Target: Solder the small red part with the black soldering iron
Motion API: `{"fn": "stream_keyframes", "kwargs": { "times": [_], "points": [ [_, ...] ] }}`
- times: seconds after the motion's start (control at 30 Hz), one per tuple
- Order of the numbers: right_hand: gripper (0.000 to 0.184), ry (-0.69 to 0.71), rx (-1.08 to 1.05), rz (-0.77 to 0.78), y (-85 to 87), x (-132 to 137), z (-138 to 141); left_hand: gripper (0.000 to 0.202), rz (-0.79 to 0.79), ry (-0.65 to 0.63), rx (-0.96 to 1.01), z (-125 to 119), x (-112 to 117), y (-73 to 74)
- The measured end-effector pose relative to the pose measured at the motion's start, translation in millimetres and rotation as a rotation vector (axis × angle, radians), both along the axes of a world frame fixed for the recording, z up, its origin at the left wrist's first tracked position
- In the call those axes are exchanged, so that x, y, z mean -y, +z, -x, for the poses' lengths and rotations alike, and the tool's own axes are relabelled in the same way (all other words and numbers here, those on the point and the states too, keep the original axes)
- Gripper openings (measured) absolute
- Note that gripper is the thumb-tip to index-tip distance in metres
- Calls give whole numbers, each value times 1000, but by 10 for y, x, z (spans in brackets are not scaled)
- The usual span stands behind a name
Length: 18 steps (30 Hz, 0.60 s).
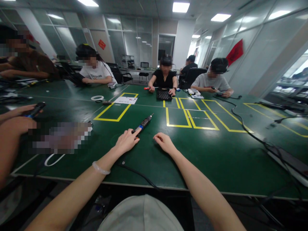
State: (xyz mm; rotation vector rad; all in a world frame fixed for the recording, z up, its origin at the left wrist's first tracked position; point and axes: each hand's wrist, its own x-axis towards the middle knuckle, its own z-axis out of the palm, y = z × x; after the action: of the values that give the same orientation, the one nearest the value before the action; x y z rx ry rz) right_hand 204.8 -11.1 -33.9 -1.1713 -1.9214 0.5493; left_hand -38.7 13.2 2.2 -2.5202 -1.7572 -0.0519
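My left hand (pixel 128 140) is closed round the lower body of an electric screwdriver (pixel 145 123), black with a blue band. It lies low on the green tabletop, its metal bit pointing away and to the right. My index finger stretches along the blue part. A black cord (pixel 139 173) runs below that wrist towards the table's near edge. To the right, my right hand (pixel 164 141) rests on the table with its fingers curled in. Nothing shows in it, and it is apart from the screwdriver.
Yellow tape rectangles (pixel 178 126) mark the green table (pixel 149 160). A white paper (pixel 125 100) and a white ring (pixel 97 98) lie ahead. On the left, a co-worker's hand holds a similar tool (pixel 36 110). Another person opposite has a black tray (pixel 164 94). Black cables (pixel 252 134) cross the right side.
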Motion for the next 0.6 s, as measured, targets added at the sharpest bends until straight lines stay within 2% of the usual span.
{"fn": "stream_keyframes", "kwargs": {
  "times": [0.17, 0.37, 0.47, 0.6],
  "points": [
    [17, -10, -18, 26, 3, -3, -6, 61, 26, 138, -26, 443, -202, 32],
    [18, 13, -44, 57, -2, -5, 0, 64, 52, 303, -10, 963, -449, -3],
    [18, 14, -38, 71, 3, -8, 6, 64, 44, 346, -6, 1095, -483, -21],
    [18, 19, -38, 79, -2, -9, 8, 58, -168, 312, -5, 1111, -403, -38]
  ]
}}
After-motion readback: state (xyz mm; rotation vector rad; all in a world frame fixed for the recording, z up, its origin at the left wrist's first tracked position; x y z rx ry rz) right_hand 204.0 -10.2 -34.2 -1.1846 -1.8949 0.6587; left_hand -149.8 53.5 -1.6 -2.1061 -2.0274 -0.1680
